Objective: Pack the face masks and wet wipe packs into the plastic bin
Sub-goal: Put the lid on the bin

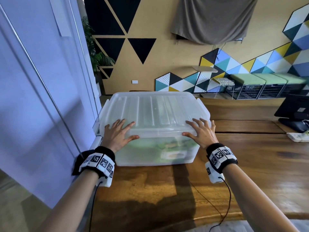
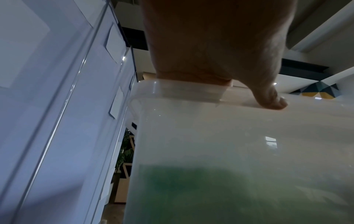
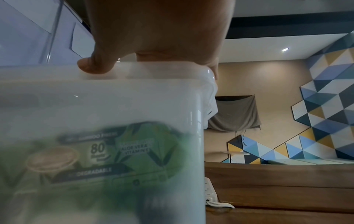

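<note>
Both my hands, left (image 1: pixel 117 133) and right (image 1: pixel 201 133), press flat with spread fingers on the lid (image 1: pixel 150 109) of the bin (image 1: pixel 142 156) on the table (image 1: pixel 250 164); wipe pack (image 3: pixel 107 157) inside

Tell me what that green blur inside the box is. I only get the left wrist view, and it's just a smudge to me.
Observer: The right wrist view shows it more clearly. A green wet wipe pack sits against the wall of the plastic bin, printed "80" and "Aloe Vera".
Operator: Is the other hand touching the box too?
Observer: Yes. In the head view the right hand lies flat with fingers spread on the near right corner of the lid, mirroring the left hand on the near left corner.
</note>
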